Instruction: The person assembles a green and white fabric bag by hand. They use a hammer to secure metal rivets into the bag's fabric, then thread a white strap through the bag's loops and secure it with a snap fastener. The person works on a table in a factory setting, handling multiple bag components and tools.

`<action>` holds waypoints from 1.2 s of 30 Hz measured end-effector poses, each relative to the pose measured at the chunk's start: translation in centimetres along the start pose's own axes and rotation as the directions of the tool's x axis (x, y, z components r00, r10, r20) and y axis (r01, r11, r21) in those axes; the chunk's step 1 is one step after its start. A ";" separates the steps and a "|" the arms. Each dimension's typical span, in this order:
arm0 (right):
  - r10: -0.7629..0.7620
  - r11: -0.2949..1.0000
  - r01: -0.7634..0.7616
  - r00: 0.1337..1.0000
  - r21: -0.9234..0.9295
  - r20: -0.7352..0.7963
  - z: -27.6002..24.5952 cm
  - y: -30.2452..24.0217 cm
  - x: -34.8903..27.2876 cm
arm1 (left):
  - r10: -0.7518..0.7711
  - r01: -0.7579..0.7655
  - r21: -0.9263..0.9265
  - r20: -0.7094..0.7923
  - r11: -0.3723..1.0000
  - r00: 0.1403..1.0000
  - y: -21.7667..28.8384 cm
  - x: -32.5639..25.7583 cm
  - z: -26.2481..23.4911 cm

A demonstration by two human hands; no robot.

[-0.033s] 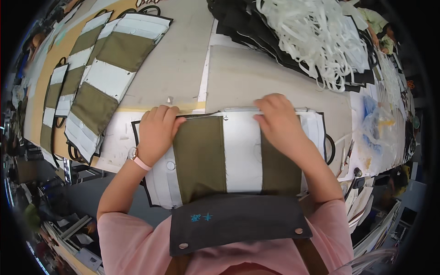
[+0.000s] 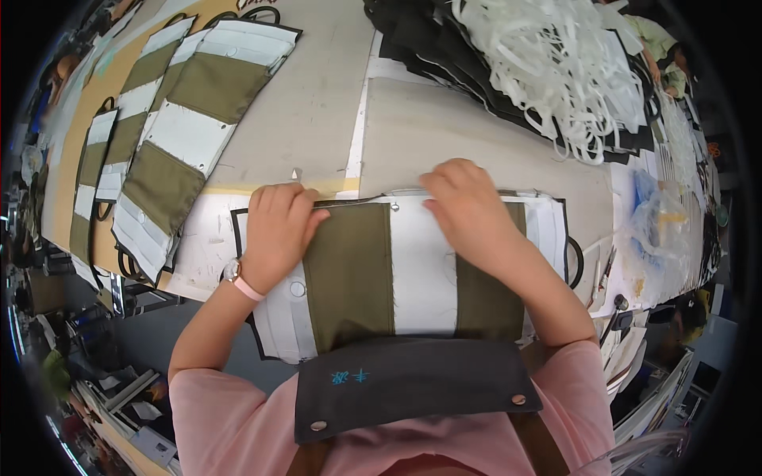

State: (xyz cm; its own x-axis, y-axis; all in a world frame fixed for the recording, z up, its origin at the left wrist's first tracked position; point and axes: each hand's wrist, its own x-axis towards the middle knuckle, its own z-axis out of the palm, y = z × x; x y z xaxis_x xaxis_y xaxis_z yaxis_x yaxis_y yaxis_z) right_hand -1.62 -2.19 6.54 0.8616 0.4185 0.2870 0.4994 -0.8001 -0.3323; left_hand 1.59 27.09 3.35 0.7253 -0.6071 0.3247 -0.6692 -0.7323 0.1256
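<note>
An olive-and-white striped fabric panel (image 2: 425, 270) lies flat in front of me, its near side passing under my dark grey apron (image 2: 417, 389). Black trim shows at its ends, and a black loop sticks out on the right. My left hand (image 2: 278, 226) curls over the far edge near the left end, fingers bent around it. On that same edge, right of the middle, my right hand (image 2: 464, 210) has thumb and fingers closed on the fabric. A small round metal snap (image 2: 395, 207) sits by the edge between the hands.
Similar striped panels (image 2: 171, 135) with black loops lie overlapping at the left. A heap of white ribbon strips (image 2: 556, 71) covers black fabric (image 2: 444, 55) at the far right. To the right are a crumpled clear plastic bag (image 2: 660, 222) and a slim tool (image 2: 606, 268).
My right hand has slid left along the far edge, toward the snap. My left hand and the panel have shifted only slightly in the picture.
</note>
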 end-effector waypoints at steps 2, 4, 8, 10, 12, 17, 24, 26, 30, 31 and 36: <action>-0.022 0.996 0.009 0.988 0.085 0.155 2.2 -0.7 2.5 | 0.124 -0.122 -0.062 0.017 0.991 0.992 1.6 -0.1 -0.3; -0.049 0.984 0.006 0.970 0.178 0.237 3.9 -0.4 3.7 | 0.233 -0.213 -0.190 0.090 0.958 0.968 2.9 -0.9 0.0; -0.051 0.951 -0.017 0.976 0.308 0.213 5.8 0.2 3.9 | 0.139 -0.071 -0.247 0.267 0.966 0.954 3.7 -1.6 0.8; -0.091 0.954 0.041 0.983 0.295 0.158 6.6 0.3 3.9 | 0.124 -0.047 -0.249 0.302 0.967 0.945 3.5 -1.7 0.8; -0.181 0.968 0.162 0.980 0.193 0.085 6.7 0.3 3.9 | 0.130 -0.045 -0.272 0.306 0.961 0.943 3.4 -1.5 1.0; -0.258 0.959 0.240 0.960 0.151 0.108 6.8 -0.4 4.5 | 0.117 -0.020 -0.310 0.298 0.951 0.947 3.1 -1.5 1.3; -0.171 0.920 0.085 0.966 0.383 0.196 6.7 0.9 4.8 | 0.092 0.005 -0.317 0.289 0.949 0.953 3.0 -1.5 1.3; -0.209 0.955 0.164 0.963 0.248 0.169 6.8 0.3 4.9 | 0.093 0.002 -0.315 0.286 0.949 0.954 3.1 -1.5 1.2; -0.185 0.979 0.185 0.983 0.083 0.003 8.3 -1.0 4.3 | 0.103 -0.013 -0.302 0.285 0.953 0.953 3.1 -1.5 1.2; -0.185 0.981 0.184 0.983 0.067 -0.002 8.5 -1.0 4.1 | 0.106 -0.018 -0.297 0.284 0.955 0.953 3.1 -1.5 1.2; -0.190 0.978 0.189 0.982 0.085 0.005 8.5 -0.7 4.1 | 0.085 0.008 -0.283 0.316 0.959 0.945 2.8 -1.5 1.0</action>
State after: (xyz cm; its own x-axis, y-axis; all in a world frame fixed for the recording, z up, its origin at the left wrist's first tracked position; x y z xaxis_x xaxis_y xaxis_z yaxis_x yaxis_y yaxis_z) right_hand 2.32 3.75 0.28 0.7515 0.5652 0.3403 0.6590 -0.6673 -0.3471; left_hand -1.25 25.66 2.29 0.6794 -0.7334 0.0213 -0.6817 -0.6202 0.3881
